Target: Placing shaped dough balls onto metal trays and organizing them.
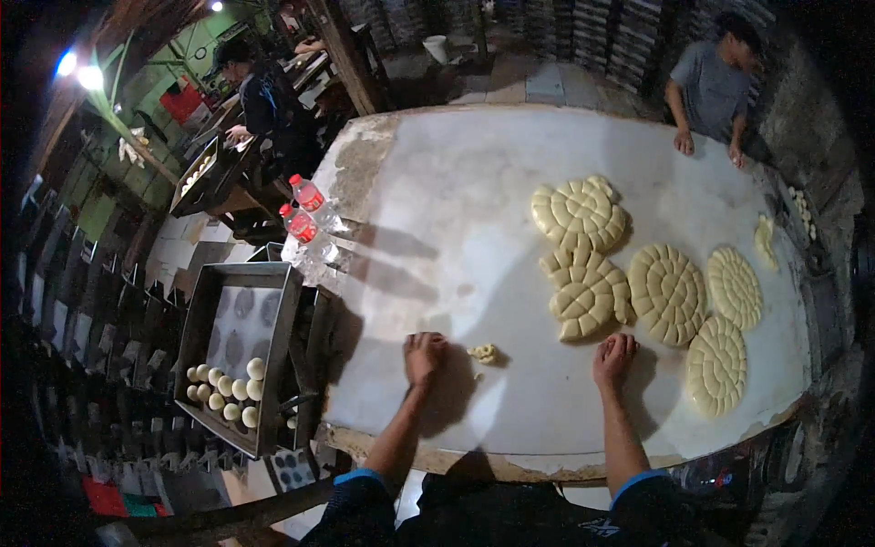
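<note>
My left hand rests on the pale worktable with its fingers curled down. Whatever lies beneath its palm is hidden. Just to its right sits a small ragged scrap of dough, with a crumb below it. My right hand is also curled on the tabletop, and its palm hides anything inside. Beyond it lies a round slab of dough scored into pieces, its left edge partly pulled apart. Another scored dough round is to the right of that hand.
More scored rounds lie at right, with one farther back. Two red-capped bottles stand at the left edge. A metal tray with several dough balls sits lower left. A person stands far right; another works far left.
</note>
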Demonstrator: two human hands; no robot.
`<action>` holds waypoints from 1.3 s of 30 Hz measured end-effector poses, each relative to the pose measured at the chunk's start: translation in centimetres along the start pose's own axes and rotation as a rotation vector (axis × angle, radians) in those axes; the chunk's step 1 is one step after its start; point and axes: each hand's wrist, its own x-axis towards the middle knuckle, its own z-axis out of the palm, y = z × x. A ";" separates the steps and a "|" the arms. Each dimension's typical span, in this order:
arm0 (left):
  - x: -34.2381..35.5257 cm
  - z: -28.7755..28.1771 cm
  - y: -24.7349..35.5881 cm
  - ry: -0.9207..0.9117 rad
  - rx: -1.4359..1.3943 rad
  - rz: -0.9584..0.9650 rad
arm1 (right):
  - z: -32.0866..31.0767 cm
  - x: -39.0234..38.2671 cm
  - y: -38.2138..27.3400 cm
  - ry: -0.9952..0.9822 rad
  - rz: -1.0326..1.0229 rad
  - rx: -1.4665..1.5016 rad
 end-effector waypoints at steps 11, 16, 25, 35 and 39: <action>-11.7 -3.2 0.5 -0.344 -0.916 -0.309 | -4.9 -10.0 0.8 -0.217 0.593 0.431; -6.5 -9.0 2.7 -0.527 -0.828 0.047 | -3.4 -10.3 -18.9 -0.618 1.037 1.240; -6.9 -14.9 1.0 -0.446 -1.095 0.093 | -1.4 -12.9 -30.2 -0.487 0.412 0.793; -6.0 -13.2 9.3 -0.686 -0.696 0.287 | -5.5 -10.4 -24.1 -0.149 -0.120 0.270; -6.6 -13.1 14.4 -0.899 -0.925 0.204 | -5.6 -9.8 -10.5 -0.291 0.289 0.194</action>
